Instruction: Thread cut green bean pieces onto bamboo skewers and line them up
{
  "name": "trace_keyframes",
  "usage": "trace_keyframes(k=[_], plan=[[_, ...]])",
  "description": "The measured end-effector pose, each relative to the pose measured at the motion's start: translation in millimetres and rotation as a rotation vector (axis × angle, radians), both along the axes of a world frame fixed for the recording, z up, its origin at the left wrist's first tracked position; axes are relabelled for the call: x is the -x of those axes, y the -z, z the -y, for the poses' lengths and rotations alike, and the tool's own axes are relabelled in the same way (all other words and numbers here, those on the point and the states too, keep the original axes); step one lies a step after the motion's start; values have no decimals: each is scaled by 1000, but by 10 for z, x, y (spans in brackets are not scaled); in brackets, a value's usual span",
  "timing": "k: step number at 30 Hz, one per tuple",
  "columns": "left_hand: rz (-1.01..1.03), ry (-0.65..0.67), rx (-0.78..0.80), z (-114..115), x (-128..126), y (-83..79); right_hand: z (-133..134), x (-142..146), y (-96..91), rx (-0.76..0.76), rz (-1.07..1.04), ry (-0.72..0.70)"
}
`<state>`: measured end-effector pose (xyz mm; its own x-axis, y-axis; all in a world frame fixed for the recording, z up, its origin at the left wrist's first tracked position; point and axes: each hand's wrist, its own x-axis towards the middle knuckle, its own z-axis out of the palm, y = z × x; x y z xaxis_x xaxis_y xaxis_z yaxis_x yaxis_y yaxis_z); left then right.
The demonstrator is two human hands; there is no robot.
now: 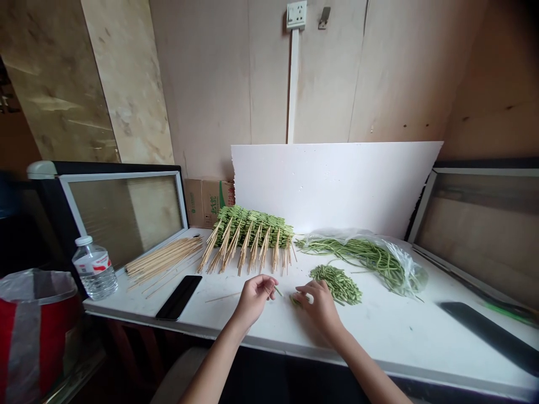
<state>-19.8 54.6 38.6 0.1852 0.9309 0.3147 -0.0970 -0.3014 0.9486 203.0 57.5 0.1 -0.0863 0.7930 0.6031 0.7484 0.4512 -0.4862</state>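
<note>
Your left hand (254, 296) pinches a short green bean piece (278, 291); can't tell your right hand's (322, 306) grip. Loose pinch could drop it between them.

Both bare forearms, left (218, 359) and right (367, 360), reach forward and lean toward each other. The left hand (256, 296) is curled, its thumb and forefinger pinched together. Near it, I see the right hand (322, 307) palm downward, fingers bent; whether their tips meet, I cannot tell.
</note>
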Motion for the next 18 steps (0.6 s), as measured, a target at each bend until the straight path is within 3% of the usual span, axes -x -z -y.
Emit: trace_keyframes(k=[4,8,12,18], plan=[[-1,29,-7,61,-14,-56,243,155,-240,116,-242,-204],[-18,70,-1,106,-35,-64,406,267,-386,186,-435,-218],[-83,80,-38,171,-52,-76,439,265,-399,115,-451,-190],[-335,-11,-237,299,-96,-135,464,222,-381,7,-359,-208]])
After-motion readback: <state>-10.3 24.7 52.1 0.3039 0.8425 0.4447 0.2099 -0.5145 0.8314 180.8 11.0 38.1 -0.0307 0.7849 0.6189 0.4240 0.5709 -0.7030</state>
